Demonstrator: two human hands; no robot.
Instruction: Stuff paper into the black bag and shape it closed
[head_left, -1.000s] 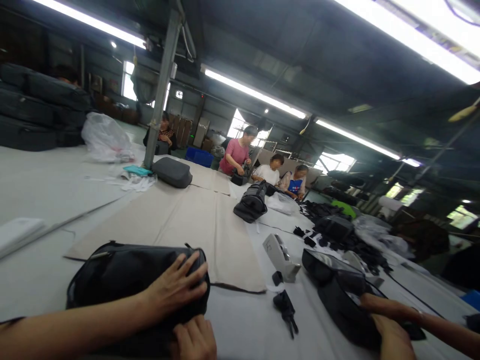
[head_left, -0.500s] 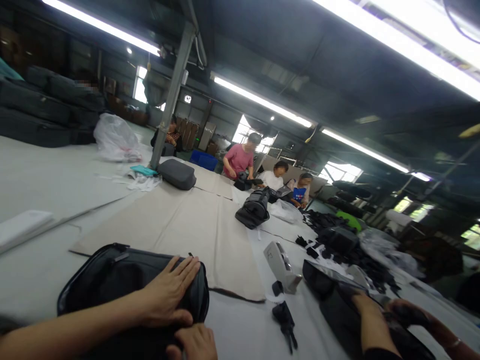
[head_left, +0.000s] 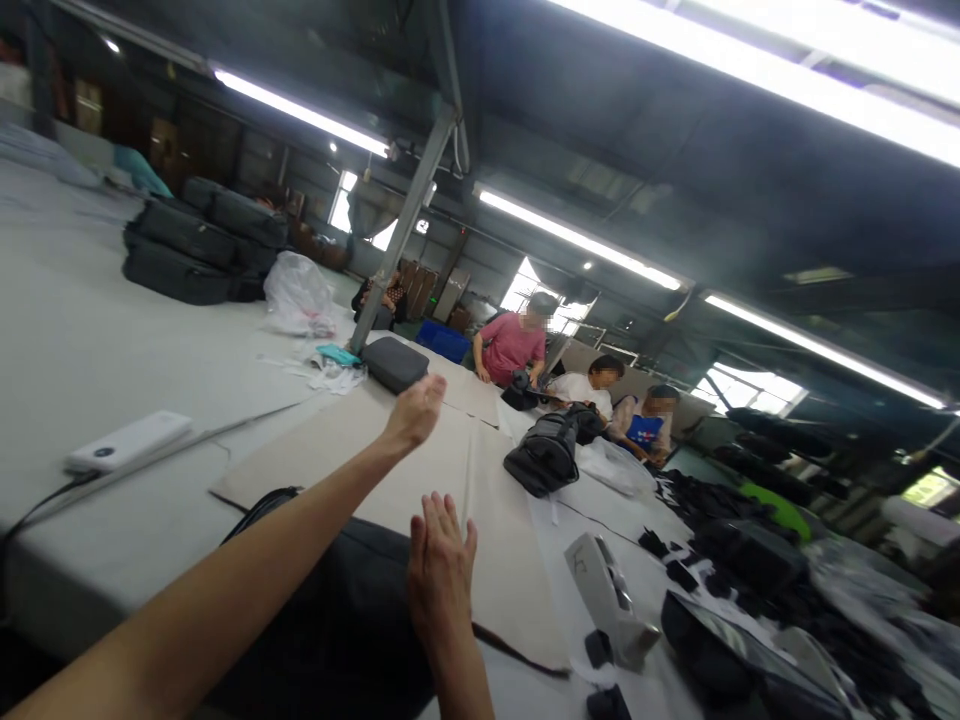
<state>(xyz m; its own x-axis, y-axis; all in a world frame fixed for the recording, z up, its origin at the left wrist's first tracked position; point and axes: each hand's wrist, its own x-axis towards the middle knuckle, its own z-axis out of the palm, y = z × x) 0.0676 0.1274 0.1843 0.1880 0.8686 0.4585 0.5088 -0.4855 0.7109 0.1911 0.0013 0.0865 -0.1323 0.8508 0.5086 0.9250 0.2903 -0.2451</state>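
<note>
A black bag (head_left: 345, 610) lies on the table close to me, its left side covered by my left forearm. My left hand (head_left: 417, 410) is raised past the bag's far edge, over the beige sheet (head_left: 517, 560); its fingers look loosely bent, and no object shows in it. At the bag's right end is my right hand (head_left: 442, 565), open, fingers stretched forward and nothing in its grasp. Whether its palm touches the bag is hard to see. A dark grey case (head_left: 394, 362) rests farther off, beyond my left hand.
On the right stand a tape dispenser (head_left: 611, 600) and a heap of black pieces (head_left: 765, 550). Another black bag (head_left: 541, 455) sits mid-table. A white power strip (head_left: 127, 440) with a cable is at left. Several people work at the far end; a post (head_left: 405, 230) rises beside the table.
My left hand has lifted off the bag and moved forward and right. My right hand has come up to the bag's right end. The view has turned left; a neighbour's hands have left it.
</note>
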